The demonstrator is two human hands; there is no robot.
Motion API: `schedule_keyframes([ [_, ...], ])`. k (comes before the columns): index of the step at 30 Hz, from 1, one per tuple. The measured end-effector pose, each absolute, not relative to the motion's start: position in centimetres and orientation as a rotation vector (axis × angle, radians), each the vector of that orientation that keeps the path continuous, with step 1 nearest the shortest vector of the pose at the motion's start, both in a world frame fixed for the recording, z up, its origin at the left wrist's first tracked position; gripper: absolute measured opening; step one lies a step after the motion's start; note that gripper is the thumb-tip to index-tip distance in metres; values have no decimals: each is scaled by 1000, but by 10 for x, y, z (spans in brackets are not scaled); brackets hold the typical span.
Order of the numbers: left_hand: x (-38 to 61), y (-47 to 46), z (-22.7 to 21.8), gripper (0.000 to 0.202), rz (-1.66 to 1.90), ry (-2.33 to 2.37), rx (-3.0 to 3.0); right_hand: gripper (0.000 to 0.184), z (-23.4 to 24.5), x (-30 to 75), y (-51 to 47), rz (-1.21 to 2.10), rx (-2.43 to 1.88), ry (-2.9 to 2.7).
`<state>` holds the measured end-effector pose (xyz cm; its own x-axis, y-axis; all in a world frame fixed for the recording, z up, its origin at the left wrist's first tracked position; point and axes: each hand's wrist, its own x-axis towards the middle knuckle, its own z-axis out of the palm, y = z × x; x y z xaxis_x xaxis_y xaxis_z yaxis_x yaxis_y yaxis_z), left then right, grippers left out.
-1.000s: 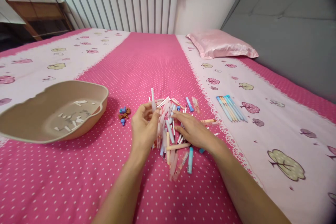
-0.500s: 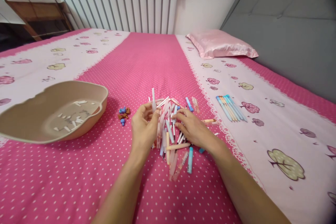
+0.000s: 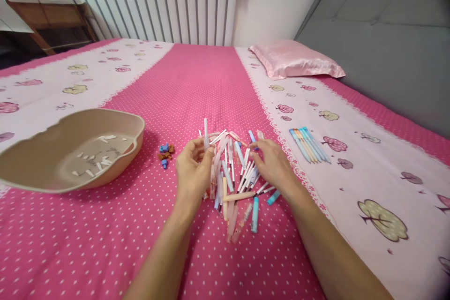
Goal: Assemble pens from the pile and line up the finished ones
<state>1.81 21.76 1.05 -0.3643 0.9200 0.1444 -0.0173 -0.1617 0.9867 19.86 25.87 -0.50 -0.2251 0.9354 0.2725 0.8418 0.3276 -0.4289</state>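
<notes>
A loose pile of pastel pens and pen parts (image 3: 234,176) lies on the pink dotted bedspread (image 3: 197,89). My left hand (image 3: 193,171) is closed round a thin translucent white pen tube (image 3: 206,133), which stands upright above the pile's left edge. My right hand (image 3: 276,166) rests on the pile's right side, near a blue pen at the far edge, fingers curled downward; whether it holds anything is hidden.
A beige shallow basin (image 3: 52,159) with several small white pieces stands at the left. Small blue and brown caps (image 3: 165,152) lie between basin and pile. A neat row of pens (image 3: 309,144) lies at the right. A pink pillow (image 3: 295,58) and grey headboard (image 3: 383,37) are beyond.
My right hand has slid from the middle of the pile to its right, far side, uncovering several pens. My left hand has kept still with the tube.
</notes>
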Motion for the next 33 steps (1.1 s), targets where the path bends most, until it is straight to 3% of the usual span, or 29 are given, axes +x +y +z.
schedule_keyframes([
  [4, 18, 218, 11, 23, 1610, 1360, 1098, 36, -21, 208, 267, 124, -1572, -2216],
  [9, 18, 218, 11, 22, 1604, 1368, 1098, 40, -31, 208, 270, 85, -1561, -2325],
  [21, 18, 219, 9, 22, 1492, 1344, 1238, 19, -25, 209, 272, 160, -1708, -1990],
  [25, 16, 218, 5, 21, 1398, 1361, 1404, 16, -13, 207, 270, 187, -1526, -1721],
  [33, 16, 216, 4, 23, 1220, 1580, 1698, 24, 11, 203, 268, 1043, -895, -894],
])
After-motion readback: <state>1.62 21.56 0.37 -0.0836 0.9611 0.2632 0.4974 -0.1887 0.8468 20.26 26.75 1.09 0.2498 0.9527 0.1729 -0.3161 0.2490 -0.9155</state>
